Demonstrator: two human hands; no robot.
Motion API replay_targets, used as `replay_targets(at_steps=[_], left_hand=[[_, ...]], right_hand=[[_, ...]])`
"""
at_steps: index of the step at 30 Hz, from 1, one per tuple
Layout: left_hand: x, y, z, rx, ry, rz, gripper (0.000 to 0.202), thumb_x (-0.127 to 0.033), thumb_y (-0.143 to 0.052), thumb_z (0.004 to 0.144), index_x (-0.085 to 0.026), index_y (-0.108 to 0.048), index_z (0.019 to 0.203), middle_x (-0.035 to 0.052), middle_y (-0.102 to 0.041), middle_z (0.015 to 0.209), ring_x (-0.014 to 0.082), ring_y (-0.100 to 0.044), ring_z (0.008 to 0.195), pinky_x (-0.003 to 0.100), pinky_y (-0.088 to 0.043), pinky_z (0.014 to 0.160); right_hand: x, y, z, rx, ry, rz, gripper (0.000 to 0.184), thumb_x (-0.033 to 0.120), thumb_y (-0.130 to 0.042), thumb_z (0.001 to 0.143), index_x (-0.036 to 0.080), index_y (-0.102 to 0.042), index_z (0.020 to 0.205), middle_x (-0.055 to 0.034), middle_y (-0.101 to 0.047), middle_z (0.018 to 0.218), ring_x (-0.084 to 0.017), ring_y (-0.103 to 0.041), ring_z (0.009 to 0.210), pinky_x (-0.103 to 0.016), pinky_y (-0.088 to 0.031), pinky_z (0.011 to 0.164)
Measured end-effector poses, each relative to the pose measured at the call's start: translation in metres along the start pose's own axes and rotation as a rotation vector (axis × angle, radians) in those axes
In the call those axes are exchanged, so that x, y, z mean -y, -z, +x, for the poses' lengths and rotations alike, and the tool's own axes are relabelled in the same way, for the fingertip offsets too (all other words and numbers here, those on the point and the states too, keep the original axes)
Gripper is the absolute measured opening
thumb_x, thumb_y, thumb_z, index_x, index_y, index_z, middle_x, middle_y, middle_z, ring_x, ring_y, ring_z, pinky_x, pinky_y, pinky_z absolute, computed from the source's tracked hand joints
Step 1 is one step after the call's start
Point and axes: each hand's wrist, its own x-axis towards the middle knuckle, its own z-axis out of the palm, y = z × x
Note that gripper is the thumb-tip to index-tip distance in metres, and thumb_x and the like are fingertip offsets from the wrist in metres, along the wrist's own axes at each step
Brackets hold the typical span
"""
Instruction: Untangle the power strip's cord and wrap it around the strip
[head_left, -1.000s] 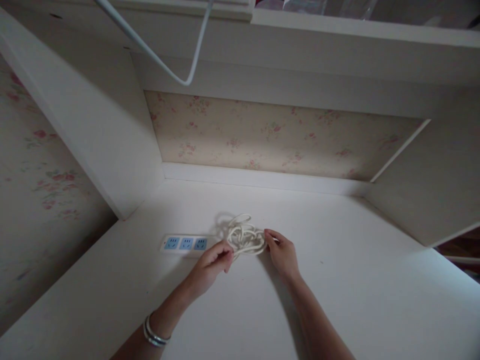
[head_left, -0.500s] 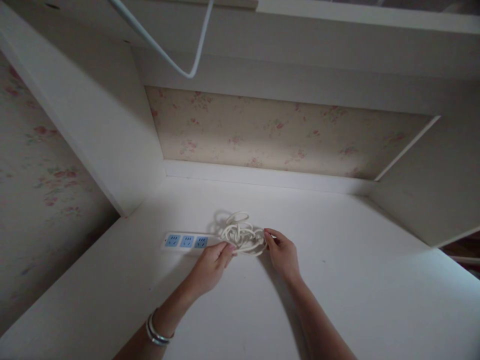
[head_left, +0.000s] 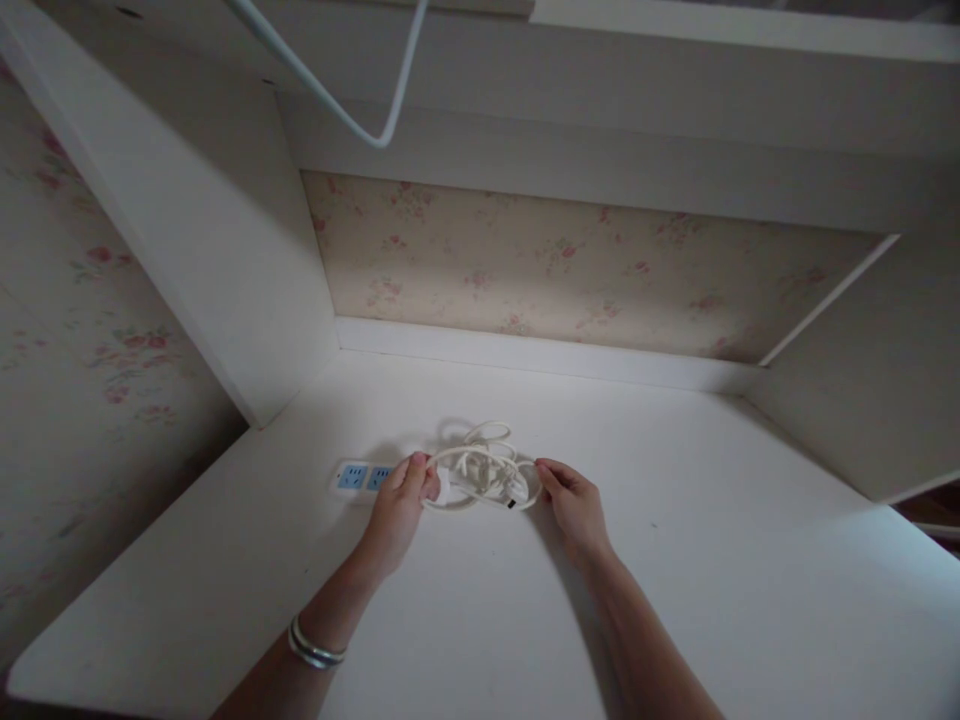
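Note:
A tangled white power cord point(head_left: 487, 455) lies in loops on the white tabletop, at the right end of a power strip point(head_left: 351, 476) with blue sockets. My left hand point(head_left: 401, 500) pinches a loop of the cord between thumb and fingers, in front of the strip, and covers part of its sockets. At the right side of the tangle, my right hand point(head_left: 574, 500) grips the edge of another loop with its fingertips. A plug point(head_left: 516, 492) with a dark end shows among the loops, partly hidden by the cord.
White side panels stand on the left point(head_left: 172, 220) and right point(head_left: 862, 370) of the tabletop point(head_left: 465, 620). Floral wallpaper point(head_left: 525, 265) fills the back above a low white ledge. Overhead hangs a bent pale rod or cable point(head_left: 382, 138) beneath a shelf.
My left hand has moved left with a cord loop, drawing it wider and covering one more socket. My right hand stays at the right edge of the tangle. The view has shifted slightly.

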Motion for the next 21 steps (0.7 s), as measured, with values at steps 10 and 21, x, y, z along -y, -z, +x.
replay_targets(at_steps=[10, 21], left_hand=[[-0.007, -0.006, -0.005, 0.121, 0.006, -0.107, 0.046, -0.056, -0.039, 0.091, -0.019, -0.04, 0.064, -0.0029, -0.037, 0.063, 0.0118, -0.036, 0.062, 0.025, -0.032, 0.062], [-0.022, -0.001, -0.01, 0.342, -0.057, 0.136, 0.04, -0.049, -0.041, 0.092, -0.017, -0.053, 0.072, 0.001, -0.05, 0.071, 0.0142, -0.044, 0.069, 0.025, -0.033, 0.068]], right_hand=[[0.031, 0.001, -0.03, -0.137, 0.379, -0.053, 0.031, 0.045, -0.057, 0.084, 0.018, -0.064, 0.098, -0.0056, -0.064, 0.091, -0.016, -0.054, 0.075, -0.027, -0.043, 0.068], [0.032, -0.011, -0.042, 0.2, 0.315, -0.239, 0.028, 0.042, -0.055, 0.086, 0.019, -0.07, 0.089, -0.0018, -0.064, 0.072, -0.013, -0.051, 0.058, -0.024, -0.039, 0.056]])
